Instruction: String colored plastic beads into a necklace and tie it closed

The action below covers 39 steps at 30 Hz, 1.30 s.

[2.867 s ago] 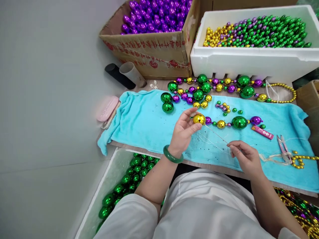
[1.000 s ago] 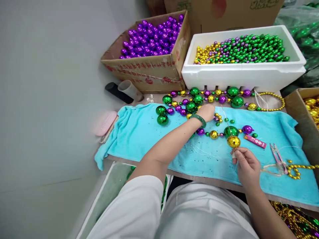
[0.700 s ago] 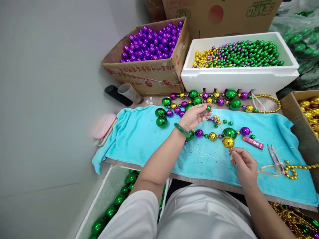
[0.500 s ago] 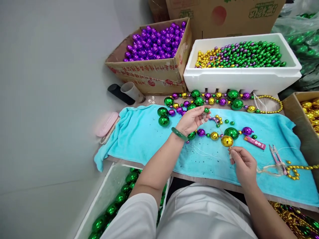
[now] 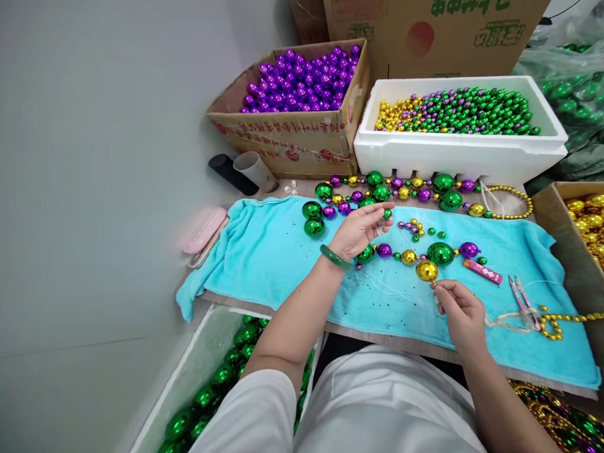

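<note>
My left hand (image 5: 361,228), a green bangle (image 5: 336,257) at its wrist, pinches a small green bead (image 5: 387,214) at the fingertips. From there a thin white string (image 5: 404,236) slants down towards a large shiny gold bead (image 5: 427,270). My right hand (image 5: 461,313) has thumb and forefinger closed at the lower end of that gold bead. Behind it on the blue towel (image 5: 268,251) lies a row of beads, among them a large green bead (image 5: 440,253) and a purple bead (image 5: 469,250). Loose small beads (image 5: 414,228) are scattered just beyond.
Behind the towel stand a cardboard box of purple beads (image 5: 287,145) and a white foam box (image 5: 457,157) of small beads. Finished-looking strands (image 5: 443,183) lie before them. Snips (image 5: 523,301) and a pink packet (image 5: 482,272) rest at right. A foam box (image 5: 189,358) of green beads sits lower left.
My left hand has shifted slightly left with the small green bead. The gold bead has moved a little left and down, while my right hand stays nearly in place. The view has tilted slightly.
</note>
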### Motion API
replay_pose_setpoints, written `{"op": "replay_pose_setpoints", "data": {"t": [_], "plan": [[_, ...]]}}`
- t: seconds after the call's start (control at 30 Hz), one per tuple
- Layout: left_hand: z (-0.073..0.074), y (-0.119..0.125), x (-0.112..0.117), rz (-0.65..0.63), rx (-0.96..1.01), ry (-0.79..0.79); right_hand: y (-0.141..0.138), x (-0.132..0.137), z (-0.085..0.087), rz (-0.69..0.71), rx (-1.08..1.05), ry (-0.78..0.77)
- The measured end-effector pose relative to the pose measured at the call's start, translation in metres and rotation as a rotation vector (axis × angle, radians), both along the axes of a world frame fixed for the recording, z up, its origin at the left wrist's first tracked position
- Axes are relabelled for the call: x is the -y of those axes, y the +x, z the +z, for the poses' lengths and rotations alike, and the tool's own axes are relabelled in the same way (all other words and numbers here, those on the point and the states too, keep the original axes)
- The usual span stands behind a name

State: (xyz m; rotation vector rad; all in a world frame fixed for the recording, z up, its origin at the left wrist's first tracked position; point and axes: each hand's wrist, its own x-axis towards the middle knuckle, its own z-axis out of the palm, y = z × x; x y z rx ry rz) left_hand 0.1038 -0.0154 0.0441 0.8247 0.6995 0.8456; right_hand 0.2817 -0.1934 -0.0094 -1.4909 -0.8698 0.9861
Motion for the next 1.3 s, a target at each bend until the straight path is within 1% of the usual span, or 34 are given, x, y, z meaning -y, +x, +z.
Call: {"op": "replay_pose_setpoints", "data": {"t": [0.13,0.27,0.33,0.4,0.47,0.5,0.53,0.57,0.67,0.7,0.73,0.77,0.83,0.9,0.97,1.03,1.07,1.13,1.2,1.23,1.3], "plan": [[0.002,-0.005,0.0,0.001,-0.051,0.066,0.0,0.0,0.003,0.008,0.0,-0.007],[0.003,-0.002,0.006,-0.048,-0.084,0.116,-0.001,-0.002,0.003,0.032,0.021,0.0],[0.003,0.003,0.014,-0.11,-0.126,0.131,-0.002,-0.004,0.002,0.05,0.033,0.011],[0.003,0.009,0.024,-0.216,-0.191,0.158,-0.004,-0.006,0.0,0.059,0.028,0.029],[0.002,0.011,0.03,-0.307,-0.266,0.225,-0.004,-0.007,-0.002,0.05,0.014,0.045],[0.001,0.009,0.029,-0.313,-0.317,0.276,-0.003,-0.008,-0.003,0.037,0.008,0.051],[0.0,0.005,0.026,-0.277,-0.388,0.336,-0.002,-0.008,-0.004,0.024,0.005,0.055],[-0.003,0.0,0.02,-0.197,-0.482,0.402,-0.001,-0.007,-0.005,0.011,0.004,0.058],[-0.015,-0.024,-0.008,0.15,-0.891,0.614,0.006,-0.006,-0.008,-0.008,-0.004,0.062],[-0.021,-0.032,-0.018,0.228,-1.038,0.681,0.007,-0.005,-0.01,-0.01,-0.01,0.062],[-0.027,-0.039,-0.028,0.257,-1.165,0.735,0.009,-0.005,-0.011,-0.01,-0.017,0.063],[-0.032,-0.045,-0.035,0.242,-1.265,0.777,0.01,-0.005,-0.012,-0.008,-0.023,0.063],[-0.041,-0.052,-0.045,0.137,-1.387,0.828,0.009,-0.005,-0.014,0.004,-0.031,0.06],[-0.047,-0.053,-0.048,0.033,-1.445,0.848,0.007,-0.006,-0.013,0.02,-0.028,0.054],[-0.051,-0.051,-0.047,-0.025,-1.477,0.849,0.004,-0.008,-0.011,0.033,-0.013,0.049],[-0.054,-0.049,-0.044,-0.027,-1.473,0.83,0.001,-0.009,-0.009,0.036,0.001,0.049],[-0.055,-0.049,-0.042,-0.002,-1.441,0.815,0.0,-0.009,-0.007,0.036,0.005,0.05],[-0.055,-0.05,-0.037,0.091,-1.284,0.732,-0.001,-0.009,-0.005,0.044,0.011,0.045],[-0.052,-0.053,-0.028,0.174,-0.977,0.55,-0.002,-0.008,-0.002,0.068,0.025,0.03],[-0.049,-0.055,-0.023,0.187,-0.786,0.442,-0.002,-0.008,-0.001,0.084,0.035,0.021],[-0.041,-0.058,-0.012,0.161,-0.43,0.258,-0.002,-0.008,0.0,0.111,0.056,0.013]]}}
